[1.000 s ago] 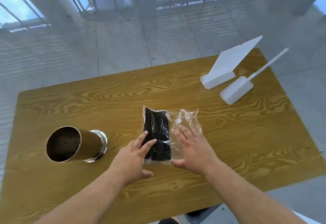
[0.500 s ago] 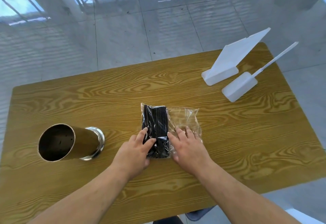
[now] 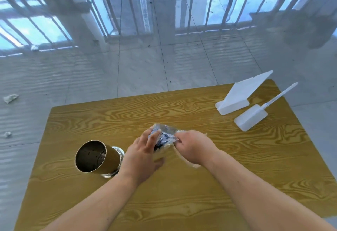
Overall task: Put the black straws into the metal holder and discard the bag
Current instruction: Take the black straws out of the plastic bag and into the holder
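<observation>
The bag [image 3: 166, 129] of black straws [image 3: 162, 140] is off the table. You hold it between your two hands over the middle of the tabletop, just right of the metal holder [image 3: 111, 158]. Your left hand [image 3: 144, 151] wraps the near side of the pack with its fingers closed over the film, so it is clamped on the bag. Your right hand [image 3: 193, 147] is curled, and its fingertips seem to pinch the clear film at the pack's right edge, though blur softens the detail there. The straws show as a dark bundle inside the plastic and none pokes out. Whether the film has begun to tear cannot be told from this view. The holder stands on its flared foot with its mouth open toward you, and what shows of its inside is bare perforated metal with no straw in it. By that reading you are at the opening step and nothing has been delivered yet. You have yet to open the bag, draw the bundle out, stand it in the holder and get rid of the empty film. No bin shows here. Farther out on the wood-grain table [image 3: 182, 203], a white stand with a sloped panel [image 3: 237, 94] and a white block with a thin stick [image 3: 250, 117] sit near the far right corner, well apart from your work. Crumpled scraps [image 3: 10, 98] lie on the tiled floor to the left.
</observation>
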`<state>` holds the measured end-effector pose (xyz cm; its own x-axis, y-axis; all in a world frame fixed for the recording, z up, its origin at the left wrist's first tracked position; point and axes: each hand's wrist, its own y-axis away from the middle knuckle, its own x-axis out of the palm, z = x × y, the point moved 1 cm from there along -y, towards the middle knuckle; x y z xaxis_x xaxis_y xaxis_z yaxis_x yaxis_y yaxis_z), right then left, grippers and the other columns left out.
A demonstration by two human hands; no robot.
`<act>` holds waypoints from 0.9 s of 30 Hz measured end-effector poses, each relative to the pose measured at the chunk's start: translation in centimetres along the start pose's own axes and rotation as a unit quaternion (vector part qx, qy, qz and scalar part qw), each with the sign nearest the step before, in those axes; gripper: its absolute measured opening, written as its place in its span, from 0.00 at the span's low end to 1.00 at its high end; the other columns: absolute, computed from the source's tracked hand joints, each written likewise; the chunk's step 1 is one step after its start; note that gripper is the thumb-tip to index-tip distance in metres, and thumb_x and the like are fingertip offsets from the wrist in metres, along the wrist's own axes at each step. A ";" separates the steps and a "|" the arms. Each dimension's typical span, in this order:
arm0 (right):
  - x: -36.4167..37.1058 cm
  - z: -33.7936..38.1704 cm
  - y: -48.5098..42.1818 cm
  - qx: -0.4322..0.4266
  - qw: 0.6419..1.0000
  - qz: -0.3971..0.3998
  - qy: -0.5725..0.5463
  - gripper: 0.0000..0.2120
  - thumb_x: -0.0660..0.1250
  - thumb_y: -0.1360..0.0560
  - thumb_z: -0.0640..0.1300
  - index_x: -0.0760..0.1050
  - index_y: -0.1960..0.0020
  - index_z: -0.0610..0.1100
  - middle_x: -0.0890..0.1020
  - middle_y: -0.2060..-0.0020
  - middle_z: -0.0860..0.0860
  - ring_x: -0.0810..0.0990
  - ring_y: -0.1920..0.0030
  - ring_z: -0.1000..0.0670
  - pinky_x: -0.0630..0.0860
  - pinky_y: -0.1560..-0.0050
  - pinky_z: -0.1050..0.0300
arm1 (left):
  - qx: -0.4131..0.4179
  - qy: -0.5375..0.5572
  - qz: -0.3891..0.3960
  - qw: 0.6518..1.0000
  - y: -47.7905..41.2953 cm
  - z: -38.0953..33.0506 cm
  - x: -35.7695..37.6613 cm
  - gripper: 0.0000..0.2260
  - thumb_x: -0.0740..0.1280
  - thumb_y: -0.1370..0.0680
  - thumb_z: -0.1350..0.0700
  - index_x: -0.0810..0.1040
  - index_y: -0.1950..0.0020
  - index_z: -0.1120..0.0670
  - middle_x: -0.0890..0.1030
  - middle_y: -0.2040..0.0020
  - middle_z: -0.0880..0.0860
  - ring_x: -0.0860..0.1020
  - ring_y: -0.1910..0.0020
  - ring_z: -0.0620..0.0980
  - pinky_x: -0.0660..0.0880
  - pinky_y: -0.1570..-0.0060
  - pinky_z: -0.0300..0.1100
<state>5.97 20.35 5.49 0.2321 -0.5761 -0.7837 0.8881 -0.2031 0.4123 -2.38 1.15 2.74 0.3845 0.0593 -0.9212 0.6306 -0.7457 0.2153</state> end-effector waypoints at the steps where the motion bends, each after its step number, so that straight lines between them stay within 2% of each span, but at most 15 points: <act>1: -1.2 0.6 0.0 0.002 1.000 0.009 -0.017 0.13 0.58 0.17 0.49 0.71 0.60 0.50 0.78 0.63 0.53 0.79 0.58 0.44 0.71 0.60 0.49 | 0.012 0.013 -0.046 0.999 -0.3 0.0 -1.5 0.33 0.75 0.23 0.44 0.69 0.20 0.48 0.69 0.20 0.53 0.75 0.28 0.59 0.75 0.32 0.53; 3: -3.4 1.7 0.0 0.000 0.999 0.011 -0.037 0.14 0.60 0.16 0.53 0.74 0.59 0.50 0.80 0.63 0.53 0.79 0.61 0.47 0.73 0.63 0.50 | 0.033 0.028 -0.107 0.993 -0.9 0.4 -4.6 0.17 0.73 0.20 0.50 0.81 0.33 0.50 0.84 0.37 0.52 0.83 0.42 0.59 0.80 0.45 0.54; 5: -5.4 2.7 0.1 -0.006 1.000 -0.002 -0.023 0.17 0.61 0.16 0.58 0.78 0.56 0.49 0.81 0.64 0.54 0.79 0.63 0.52 0.72 0.66 0.54 | 0.040 0.031 -0.119 0.992 -1.5 0.8 -7.8 0.04 0.72 0.20 0.51 0.83 0.46 0.48 0.86 0.52 0.47 0.83 0.54 0.55 0.79 0.59 0.48; 6: -6.4 3.2 0.4 -0.006 1.000 -0.010 -0.001 0.19 0.61 0.16 0.62 0.79 0.55 0.49 0.81 0.64 0.55 0.79 0.63 0.54 0.71 0.67 0.55 | 0.045 0.027 -0.114 0.992 -1.8 1.1 -9.4 0.02 0.73 0.21 0.51 0.81 0.53 0.46 0.84 0.57 0.44 0.81 0.60 0.52 0.75 0.64 0.45; 7: -7.3 3.7 0.6 0.000 1.000 -0.021 0.020 0.22 0.61 0.18 0.66 0.79 0.54 0.49 0.81 0.64 0.56 0.79 0.63 0.56 0.71 0.67 0.56 | 0.047 0.018 -0.109 0.993 -2.0 1.3 -11.0 0.07 0.73 0.22 0.51 0.77 0.57 0.45 0.81 0.61 0.42 0.79 0.63 0.50 0.71 0.68 0.42; 9: -8.8 4.5 1.4 0.017 0.997 -0.066 0.029 0.26 0.61 0.21 0.72 0.79 0.54 0.50 0.81 0.63 0.57 0.79 0.62 0.57 0.75 0.64 0.55 | 0.053 0.007 -0.087 0.995 -2.3 2.1 -14.0 0.06 0.71 0.22 0.52 0.76 0.57 0.46 0.81 0.62 0.42 0.79 0.64 0.48 0.73 0.67 0.43; 12: -10.6 5.5 2.9 0.032 0.987 -0.153 -0.020 0.27 0.62 0.25 0.77 0.80 0.54 0.53 0.82 0.62 0.59 0.81 0.60 0.57 0.81 0.58 0.52 | 0.065 0.006 -0.072 0.995 -2.2 3.1 -18.8 0.04 0.70 0.22 0.50 0.77 0.57 0.45 0.82 0.64 0.43 0.80 0.64 0.48 0.76 0.66 0.45; 15: -12.0 6.9 4.3 0.024 0.964 -0.206 -0.167 0.28 0.67 0.32 0.81 0.80 0.53 0.58 0.84 0.63 0.61 0.83 0.61 0.59 0.80 0.57 0.54 | 0.082 0.024 -0.089 0.992 -1.9 3.8 -23.5 0.10 0.72 0.22 0.50 0.74 0.61 0.45 0.79 0.68 0.43 0.77 0.67 0.47 0.68 0.70 0.42; 18: -13.2 8.7 5.2 0.008 0.919 -0.214 -0.331 0.35 0.73 0.39 0.82 0.81 0.41 0.61 0.89 0.52 0.58 0.87 0.48 0.55 0.84 0.45 0.50 | 0.084 0.048 -0.129 0.987 -1.4 4.6 -28.1 0.09 0.76 0.24 0.47 0.78 0.59 0.46 0.79 0.70 0.44 0.77 0.69 0.42 0.65 0.71 0.39; 20: -14.2 10.3 6.0 -0.014 0.919 -0.209 -0.335 0.39 0.74 0.41 0.82 0.80 0.37 0.61 0.88 0.50 0.60 0.85 0.47 0.62 0.81 0.49 0.61 | 0.085 0.090 -0.141 0.982 -0.7 5.0 -31.1 0.09 0.78 0.25 0.45 0.80 0.59 0.42 0.82 0.68 0.42 0.79 0.66 0.37 0.68 0.70 0.39; 21: -14.6 11.2 6.3 -0.026 0.922 -0.201 -0.330 0.41 0.74 0.42 0.82 0.80 0.36 0.61 0.88 0.49 0.62 0.84 0.46 0.65 0.78 0.50 0.67 | 0.087 0.110 -0.144 0.980 -0.3 5.0 -32.5 0.10 0.79 0.25 0.45 0.80 0.60 0.42 0.82 0.67 0.41 0.79 0.67 0.36 0.69 0.69 0.40; 23: -15.3 12.8 6.8 -0.034 0.923 -0.181 -0.337 0.39 0.78 0.39 0.75 0.81 0.34 0.56 0.88 0.44 0.59 0.85 0.43 0.63 0.79 0.45 0.66 | 0.093 0.129 -0.155 0.975 0.4 5.0 -34.7 0.11 0.80 0.26 0.44 0.80 0.60 0.43 0.83 0.67 0.41 0.79 0.70 0.37 0.72 0.67 0.40; 25: -16.2 14.3 6.9 -0.050 0.911 -0.185 -0.365 0.25 0.81 0.29 0.60 0.84 0.37 0.49 0.89 0.45 0.51 0.87 0.42 0.53 0.80 0.39 0.59 | 0.097 0.109 -0.187 0.971 1.5 4.8 -36.5 0.11 0.79 0.26 0.42 0.79 0.55 0.42 0.83 0.65 0.41 0.79 0.69 0.37 0.72 0.66 0.39; 26: -16.7 15.1 7.0 -0.063 0.899 -0.196 -0.388 0.18 0.80 0.25 0.51 0.85 0.40 0.43 0.90 0.47 0.47 0.88 0.44 0.48 0.80 0.40 0.55 | 0.098 0.084 -0.218 0.967 2.1 4.7 -37.3 0.12 0.79 0.26 0.41 0.79 0.49 0.40 0.83 0.59 0.39 0.79 0.66 0.38 0.72 0.66 0.39; 27: -17.3 16.1 7.1 -0.076 0.884 -0.205 -0.414 0.13 0.78 0.23 0.45 0.84 0.42 0.38 0.90 0.49 0.44 0.88 0.47 0.44 0.81 0.41 0.50 | 0.099 0.052 -0.256 0.960 2.7 4.6 -37.9 0.18 0.78 0.26 0.40 0.78 0.40 0.41 0.81 0.52 0.39 0.80 0.62 0.42 0.73 0.65 0.40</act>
<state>1.89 16.13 29.44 -0.4348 -0.8735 -0.2188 0.8879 -0.4564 0.0574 -18.33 -6.13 36.79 0.1306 0.5094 -0.8505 0.6176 -0.7129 -0.3321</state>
